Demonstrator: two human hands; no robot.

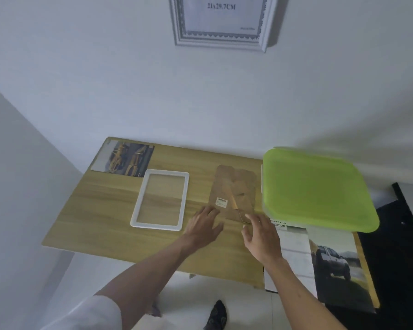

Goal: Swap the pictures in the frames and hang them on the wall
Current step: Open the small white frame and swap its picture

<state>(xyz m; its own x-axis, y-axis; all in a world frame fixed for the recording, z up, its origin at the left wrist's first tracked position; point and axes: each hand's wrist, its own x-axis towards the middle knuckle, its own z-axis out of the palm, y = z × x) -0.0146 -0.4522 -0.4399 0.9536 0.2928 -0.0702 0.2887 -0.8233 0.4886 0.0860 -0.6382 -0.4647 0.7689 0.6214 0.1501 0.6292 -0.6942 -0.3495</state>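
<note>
Left hand (206,225): being held flat, fingers straight, at the backing board (234,191).
Right hand (260,236): being held spread beside it.

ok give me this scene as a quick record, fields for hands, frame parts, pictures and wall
left hand: left hand open, flat on the table near the backing board
right hand: right hand open, fingers at the board's near corner
frame: empty white frame lying flat
pictures: yellow car picture at far left; truck picture at near right
wall: hung frame
other: green lid
</note>
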